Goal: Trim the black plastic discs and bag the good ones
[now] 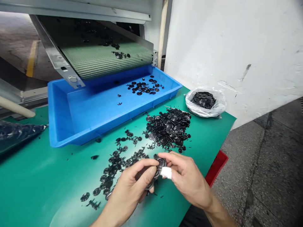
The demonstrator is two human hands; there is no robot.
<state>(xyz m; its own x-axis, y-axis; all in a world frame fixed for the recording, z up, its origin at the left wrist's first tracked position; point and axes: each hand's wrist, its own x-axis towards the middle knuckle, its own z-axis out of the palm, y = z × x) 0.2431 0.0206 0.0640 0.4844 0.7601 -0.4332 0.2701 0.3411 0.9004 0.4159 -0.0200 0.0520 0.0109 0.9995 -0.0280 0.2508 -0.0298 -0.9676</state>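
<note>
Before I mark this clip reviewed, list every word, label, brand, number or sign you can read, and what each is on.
No readable text anywhere in this view.
Round black parts at the left hand and right hand: too small and blurred to tell whether they are marked.
Blue plastic tray, green conveyor belt, clear plastic bag: no lettering visible.

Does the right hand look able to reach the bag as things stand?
Probably yes: the bag stands open, and tabletop lies between it and the right hand, the pile being off to the left. However, that hand's fingers are busy at a disc.
</note>
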